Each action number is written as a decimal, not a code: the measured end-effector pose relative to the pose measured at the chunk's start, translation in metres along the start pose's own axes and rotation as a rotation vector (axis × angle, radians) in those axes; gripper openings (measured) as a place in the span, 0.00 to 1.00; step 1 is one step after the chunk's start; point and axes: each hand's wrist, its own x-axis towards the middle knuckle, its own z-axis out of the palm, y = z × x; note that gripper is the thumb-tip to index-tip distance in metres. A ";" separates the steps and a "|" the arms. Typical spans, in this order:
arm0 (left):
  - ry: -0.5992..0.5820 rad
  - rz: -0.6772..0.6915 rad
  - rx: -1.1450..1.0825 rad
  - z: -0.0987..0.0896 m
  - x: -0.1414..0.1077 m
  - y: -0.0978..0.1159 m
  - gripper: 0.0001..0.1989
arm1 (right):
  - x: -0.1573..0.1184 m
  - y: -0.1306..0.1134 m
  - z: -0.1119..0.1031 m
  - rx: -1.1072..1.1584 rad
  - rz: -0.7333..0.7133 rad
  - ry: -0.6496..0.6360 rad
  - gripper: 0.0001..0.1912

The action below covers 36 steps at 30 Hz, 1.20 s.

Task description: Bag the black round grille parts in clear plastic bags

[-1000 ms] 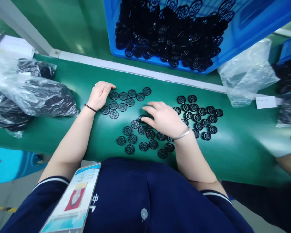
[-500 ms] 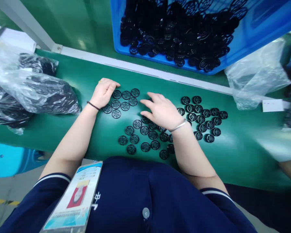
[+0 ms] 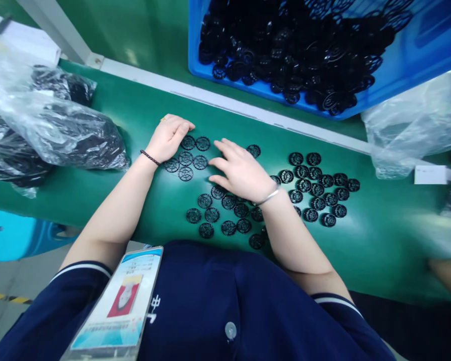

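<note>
My left hand [image 3: 170,136] rests on the green table at the left of a small group of thin black spoked wheels [image 3: 186,159]. Its fingers stretch out to the right beside the topmost wheel, with nothing seen in them. My right hand [image 3: 241,168] hovers palm down just right of that group, fingers apart and pointing left. What lies under its palm is hidden. Below it lie more flat black wheels [image 3: 212,215], partly covered by the wrist. One single wheel [image 3: 253,150] shows behind the knuckles.
Thicker black wheels [image 3: 317,203] lie clustered at the right. A blue bin [image 3: 323,111] full of black parts stands beyond the white table rail [image 3: 229,105]. Plastic bags of black parts [image 3: 82,140] lie at the left, an empty-looking clear bag [image 3: 394,135] at the right. Another person's arm [image 3: 449,276] shows at the right edge.
My right hand has shifted left over the edge of the small group, and two wheels there are no longer visible. A wheel behind it is uncovered. The view has shifted slightly.
</note>
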 end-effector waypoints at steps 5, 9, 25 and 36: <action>0.028 0.018 -0.027 -0.001 -0.002 0.001 0.35 | 0.014 -0.007 0.006 0.011 -0.049 -0.019 0.16; 0.017 0.014 -0.049 0.000 0.000 0.001 0.36 | 0.008 -0.002 -0.001 -0.004 -0.017 -0.015 0.11; 0.018 -0.096 -0.151 -0.005 0.001 0.005 0.36 | 0.033 -0.012 0.003 -0.006 -0.089 -0.035 0.20; 0.029 -0.133 -0.200 -0.009 -0.002 0.007 0.34 | 0.025 -0.040 0.028 -0.031 -0.222 -0.104 0.27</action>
